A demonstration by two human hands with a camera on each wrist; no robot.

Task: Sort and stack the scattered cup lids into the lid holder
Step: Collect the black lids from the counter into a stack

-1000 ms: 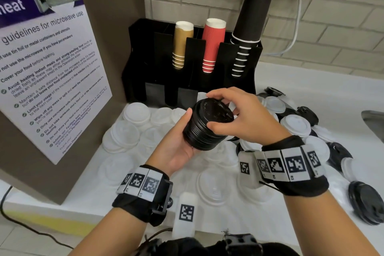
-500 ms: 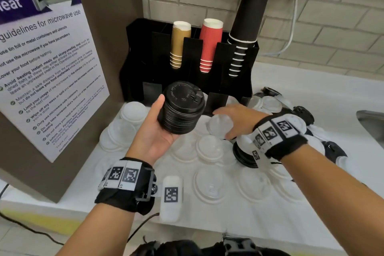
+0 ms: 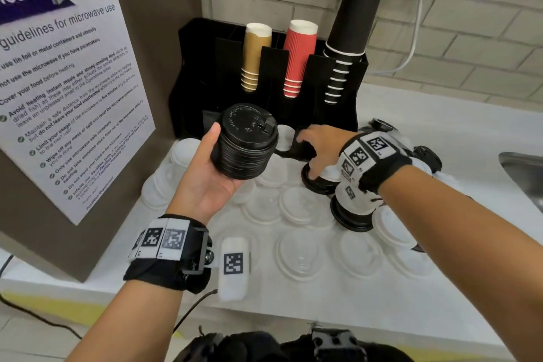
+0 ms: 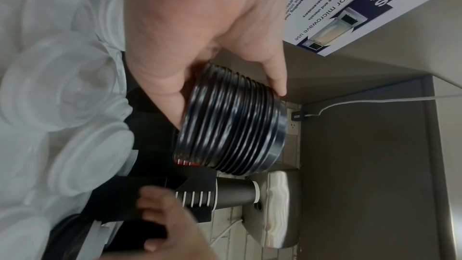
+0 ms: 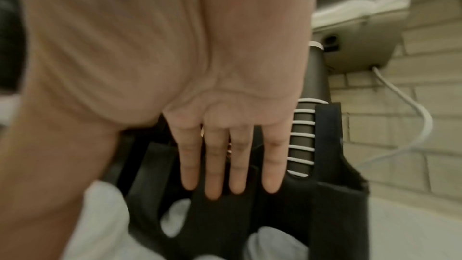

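**Head view: black lid stack held up in front of the holder**

Head view shows the left hand (image 3: 205, 182) cupped under and around a tall stack of black lids (image 3: 245, 142), thumb up one side, palm beneath. The stack is lifted off the surface (image 3: 293, 297), its axis tilted, top lid leaning toward the lid holder (image 3: 199, 67) directly behind it. The left hand is therefore the nearer one, and I judge the coming move to be a short carry forward and down into one of the low front bays.

The right hand (image 3: 317, 147) reaches to the holder's low front edge with fingers (image 5: 215, 165) straight and together, lying against the black plastic; it holds nothing. Whether it is steadying the holder or reaching for a lid cannot be told.

Standing in the holder's upper slots are a tan cup stack (image 3: 255, 56), a red cup stack (image 3: 299, 56) and a tall black cup stack (image 3: 352, 32). Clear lids (image 3: 296, 206) are scattered over the surface below both hands, and more black lids (image 3: 349, 214) sit beneath the right wrist. A microwave notice (image 3: 67, 91) stands at left. The right forearm crosses just beside the stack's likely path.
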